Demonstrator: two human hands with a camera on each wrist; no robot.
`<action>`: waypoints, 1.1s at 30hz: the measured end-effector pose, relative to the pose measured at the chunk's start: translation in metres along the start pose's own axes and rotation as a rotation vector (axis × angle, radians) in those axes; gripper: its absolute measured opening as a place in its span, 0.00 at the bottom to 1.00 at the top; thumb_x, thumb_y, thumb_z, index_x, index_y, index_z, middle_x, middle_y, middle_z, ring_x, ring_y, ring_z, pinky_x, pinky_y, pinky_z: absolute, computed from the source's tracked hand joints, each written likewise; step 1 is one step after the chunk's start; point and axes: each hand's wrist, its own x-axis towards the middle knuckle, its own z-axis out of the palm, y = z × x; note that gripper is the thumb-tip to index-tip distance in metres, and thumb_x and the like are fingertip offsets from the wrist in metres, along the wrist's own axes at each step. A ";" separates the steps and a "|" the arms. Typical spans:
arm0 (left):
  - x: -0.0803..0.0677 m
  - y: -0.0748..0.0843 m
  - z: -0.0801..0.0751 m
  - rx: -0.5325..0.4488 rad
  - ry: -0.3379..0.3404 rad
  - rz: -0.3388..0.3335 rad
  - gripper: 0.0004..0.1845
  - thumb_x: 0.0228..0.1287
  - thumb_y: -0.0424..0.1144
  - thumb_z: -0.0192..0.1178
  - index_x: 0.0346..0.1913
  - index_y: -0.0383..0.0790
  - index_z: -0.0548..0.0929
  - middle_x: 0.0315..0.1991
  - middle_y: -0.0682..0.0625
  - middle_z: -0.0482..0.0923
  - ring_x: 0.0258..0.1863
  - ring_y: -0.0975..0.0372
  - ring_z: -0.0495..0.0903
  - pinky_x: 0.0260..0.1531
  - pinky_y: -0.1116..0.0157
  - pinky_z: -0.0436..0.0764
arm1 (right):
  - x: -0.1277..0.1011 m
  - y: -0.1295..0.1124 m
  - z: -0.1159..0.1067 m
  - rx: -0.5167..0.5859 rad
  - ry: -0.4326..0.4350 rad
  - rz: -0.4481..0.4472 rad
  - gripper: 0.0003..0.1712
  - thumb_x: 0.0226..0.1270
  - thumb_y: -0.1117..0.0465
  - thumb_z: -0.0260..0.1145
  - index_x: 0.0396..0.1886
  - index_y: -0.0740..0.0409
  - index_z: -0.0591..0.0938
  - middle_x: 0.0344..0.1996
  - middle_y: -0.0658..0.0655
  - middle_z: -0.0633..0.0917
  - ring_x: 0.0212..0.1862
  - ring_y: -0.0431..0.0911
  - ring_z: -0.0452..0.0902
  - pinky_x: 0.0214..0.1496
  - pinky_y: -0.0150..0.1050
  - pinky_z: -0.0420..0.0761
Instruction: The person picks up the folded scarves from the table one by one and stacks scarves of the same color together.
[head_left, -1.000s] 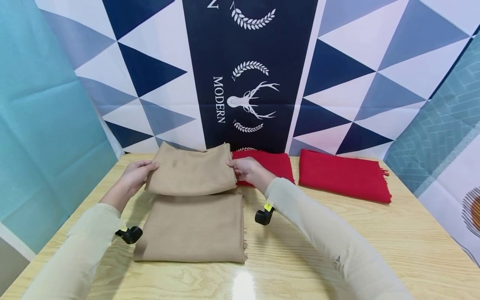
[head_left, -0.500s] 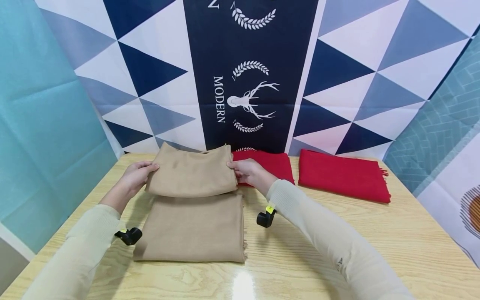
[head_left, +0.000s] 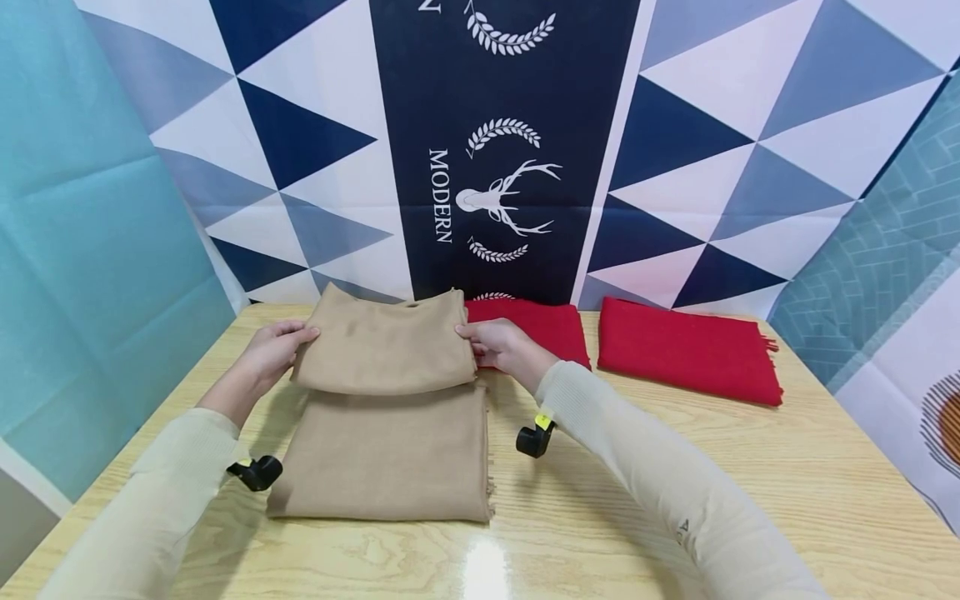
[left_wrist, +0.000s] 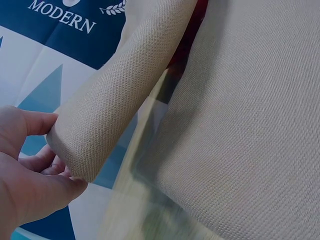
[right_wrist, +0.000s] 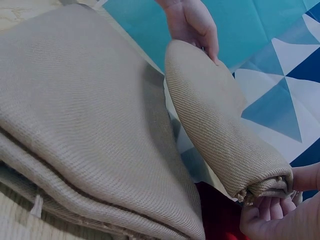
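Note:
Both hands hold up a folded beige scarf by its two sides, toward the back left of the table. My left hand pinches the left edge between thumb and fingers, as the left wrist view shows up close. At the opposite edge, my right hand grips the rolled, layered end; thumb and curled fingers wrap it in the right wrist view. In front of and below it, a second folded beige scarf lies flat in a thick stack of layers, fringe along its right side. The raised scarf overlaps its far edge in the head view.
A folded red scarf lies behind my right hand, partly hidden by it. Farther right is another folded red scarf with fringe. The wooden table ends at a patterned backdrop. Black wrist cameras hang under both wrists.
Very little differs. The right hand and the scarf's right edge have shifted slightly right; the left hand keeps its hold in nearly the same spot.

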 end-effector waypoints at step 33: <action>-0.010 -0.005 0.001 -0.035 -0.013 0.012 0.03 0.71 0.42 0.53 0.42 0.48 0.73 0.30 0.67 0.72 0.30 0.75 0.71 0.34 0.76 0.74 | -0.010 0.007 -0.003 -0.019 -0.020 -0.011 0.22 0.71 0.64 0.57 0.63 0.65 0.73 0.27 0.48 0.80 0.30 0.37 0.77 0.46 0.38 0.79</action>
